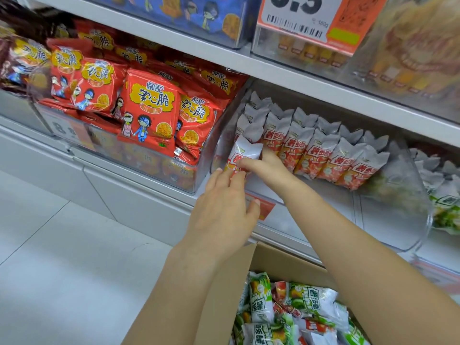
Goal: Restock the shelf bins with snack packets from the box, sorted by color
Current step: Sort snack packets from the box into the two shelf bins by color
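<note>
Both my hands on one red packet (242, 155) at the bin's (398, 220) 9 o'clock end: right hand (263, 165) grips it, left hand (221, 207) flat-fingered steadying. Red row mostly filled; box (224, 290) at 6 o'clock holds many green and red packets.

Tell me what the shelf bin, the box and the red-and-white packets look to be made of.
Shelf bin: clear hard plastic, glossy; packets show through its walls.
Box: brown corrugated cardboard, matte, with a folded flap.
Red-and-white packets: probably thin plastic film, printed, with a dull crinkled white top and sawtooth edges.
</note>
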`<state>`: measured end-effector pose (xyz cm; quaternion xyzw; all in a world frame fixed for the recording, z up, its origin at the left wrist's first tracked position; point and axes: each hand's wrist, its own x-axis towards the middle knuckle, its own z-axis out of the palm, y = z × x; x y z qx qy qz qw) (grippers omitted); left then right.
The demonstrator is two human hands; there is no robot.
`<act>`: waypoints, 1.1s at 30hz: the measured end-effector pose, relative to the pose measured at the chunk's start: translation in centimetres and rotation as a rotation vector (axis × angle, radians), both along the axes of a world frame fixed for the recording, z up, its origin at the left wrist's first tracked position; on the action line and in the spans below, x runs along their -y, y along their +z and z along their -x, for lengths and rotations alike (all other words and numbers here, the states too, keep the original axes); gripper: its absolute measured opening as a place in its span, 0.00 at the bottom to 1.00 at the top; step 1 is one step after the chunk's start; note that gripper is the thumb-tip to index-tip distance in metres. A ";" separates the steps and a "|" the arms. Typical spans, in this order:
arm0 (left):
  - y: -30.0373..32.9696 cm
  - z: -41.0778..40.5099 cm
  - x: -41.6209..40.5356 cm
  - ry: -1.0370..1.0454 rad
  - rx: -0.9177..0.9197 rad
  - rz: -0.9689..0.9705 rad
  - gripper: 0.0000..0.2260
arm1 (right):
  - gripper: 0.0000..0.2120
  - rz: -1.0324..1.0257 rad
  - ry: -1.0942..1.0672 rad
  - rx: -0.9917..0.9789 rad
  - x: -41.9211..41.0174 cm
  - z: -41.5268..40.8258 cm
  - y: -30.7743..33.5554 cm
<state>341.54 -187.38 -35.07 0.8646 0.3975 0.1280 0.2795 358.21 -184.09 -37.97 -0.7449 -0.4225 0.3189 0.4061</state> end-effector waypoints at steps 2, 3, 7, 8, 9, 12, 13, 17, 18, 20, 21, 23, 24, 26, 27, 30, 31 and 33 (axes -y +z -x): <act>0.1 0.0 0.0 0.001 -0.006 0.005 0.27 | 0.17 0.006 0.010 -0.053 0.0 0.3 0.5; 0.1 0.0 0.1 0.001 -0.010 0.006 0.27 | 0.15 0.021 -0.003 -0.034 0.0 0.4 0.6; 0.2 0.1 0.0 -0.010 -0.030 0.006 0.26 | 0.22 0.251 -0.014 0.400 0.4 0.3 0.2; 0.2 0.1 0.0 -0.014 -0.035 0.006 0.26 | 0.26 0.264 -0.024 0.446 0.5 0.3 0.2; 0.2 0.1 0.0 -0.017 -0.041 0.003 0.25 | 0.26 0.256 -0.017 0.453 0.6 0.3 0.2; 0.0 -0.1 0.1 -0.020 -0.061 -0.010 0.22 | 0.18 0.282 0.035 0.386 0.5 0.6 0.5; 0.0 -0.1 0.1 -0.021 -0.065 -0.010 0.22 | 0.16 0.281 0.036 0.369 0.3 0.7 0.4; 0.0 0.0 0.1 -0.026 -0.080 -0.006 0.24 | 0.28 0.152 -0.094 0.344 0.1 0.7 0.2; 0.0 0.0 0.1 -0.027 -0.087 -0.003 0.24 | 0.30 0.094 -0.123 0.323 0.2 0.6 0.2; 0.1 -0.1 0.1 -0.025 -0.094 -0.005 0.25 | 0.31 0.028 -0.138 0.323 0.4 0.5 0.4; 0.1 -0.1 0.1 -0.024 -0.094 -0.009 0.25 | 0.31 0.012 -0.129 0.329 0.5 0.5 0.4; 0.1 -0.1 0.1 -0.026 -0.092 -0.018 0.25 | 0.31 -0.006 -0.102 0.311 0.3 0.6 0.4; 0.0 -0.1 0.1 -0.028 -0.093 -0.021 0.25 | 0.31 -0.007 -0.085 0.302 0.3 0.8 0.4; -0.1 -0.1 0.1 -0.026 -0.096 -0.026 0.25 | 0.33 -0.011 -0.069 0.288 0.1 0.9 0.4; -0.1 -0.2 0.1 -0.024 -0.097 -0.028 0.25 | 0.33 -0.018 -0.073 0.272 0.0 0.8 0.3; -0.1 -0.2 0.1 -0.026 -0.102 -0.038 0.25 | 0.35 -0.046 -0.097 0.235 -0.1 0.6 0.1; -0.1 -0.2 0.0 -0.028 -0.102 -0.041 0.25 | 0.35 -0.059 -0.106 0.224 -0.2 0.5 -0.1; -0.2 -0.2 -0.1 -0.033 -0.105 -0.040 0.25 | 0.36 -0.066 -0.123 0.209 -0.1 0.3 0.0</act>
